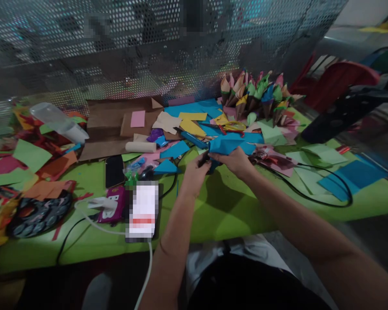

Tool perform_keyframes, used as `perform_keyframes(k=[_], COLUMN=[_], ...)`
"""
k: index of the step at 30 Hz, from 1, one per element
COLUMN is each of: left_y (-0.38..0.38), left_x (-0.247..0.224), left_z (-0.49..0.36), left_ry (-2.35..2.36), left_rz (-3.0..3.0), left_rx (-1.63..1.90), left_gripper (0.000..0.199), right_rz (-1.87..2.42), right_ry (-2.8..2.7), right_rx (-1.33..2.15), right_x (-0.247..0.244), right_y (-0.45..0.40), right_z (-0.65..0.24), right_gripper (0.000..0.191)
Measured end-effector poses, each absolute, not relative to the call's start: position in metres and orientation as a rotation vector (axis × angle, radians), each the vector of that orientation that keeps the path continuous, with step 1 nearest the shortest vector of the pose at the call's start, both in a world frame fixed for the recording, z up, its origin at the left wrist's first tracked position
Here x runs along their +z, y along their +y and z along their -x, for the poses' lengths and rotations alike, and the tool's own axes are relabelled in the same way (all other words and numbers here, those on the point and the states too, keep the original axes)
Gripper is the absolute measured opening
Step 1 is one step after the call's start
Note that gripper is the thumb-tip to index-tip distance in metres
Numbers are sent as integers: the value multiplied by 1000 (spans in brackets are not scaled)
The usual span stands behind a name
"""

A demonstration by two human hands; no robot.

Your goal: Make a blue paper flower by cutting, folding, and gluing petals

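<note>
And here, on the near side of the green table point(233, 215), a lit phone point(144, 209) lies left of the person's arms, a purple packet point(114, 206) just beside it. Now the hands: the right hand point(232, 160) has its fingers grasping a sheet of blue paper point(225, 144) above the table, while the left hand point(200, 167) curls close at the paper's lower left, its exact grip too dark to tell. Just beyond lies a blue cutter point(192, 138), then yellow-handled scissors point(234, 126). Farther back, paper cones point(268, 101) crowd together before a perforated metal screen point(116, 56)!
</note>
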State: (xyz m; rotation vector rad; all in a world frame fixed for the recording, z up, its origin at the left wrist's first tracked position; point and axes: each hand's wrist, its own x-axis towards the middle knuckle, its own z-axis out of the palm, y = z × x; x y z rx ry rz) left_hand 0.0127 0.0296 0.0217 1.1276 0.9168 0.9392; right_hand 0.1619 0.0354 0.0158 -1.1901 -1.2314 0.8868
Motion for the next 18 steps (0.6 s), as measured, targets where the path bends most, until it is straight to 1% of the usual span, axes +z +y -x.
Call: perform_keyframes(k=[5,8,12,18], left_y=[31,32,33,34], left_x=[19,16,13,14], left_z=[-12,-12,-13,-13], left_ry=[897,893,947,1082], left_rz=[-1154,-1192,-1241,-1297], left_rx=[957,963,977,1066], left_gripper=[39,43,50,50], right_rz=[1180,1225,1247,1195], right_ry=[-1261,-1283,-1295,-1262], right_rx=[835,830,835,893], right_x=[14,15,17,20], right_y=[35,34,33,30], right_z=[-162,-162,-161,-160], right_gripper=[37,36,38,42])
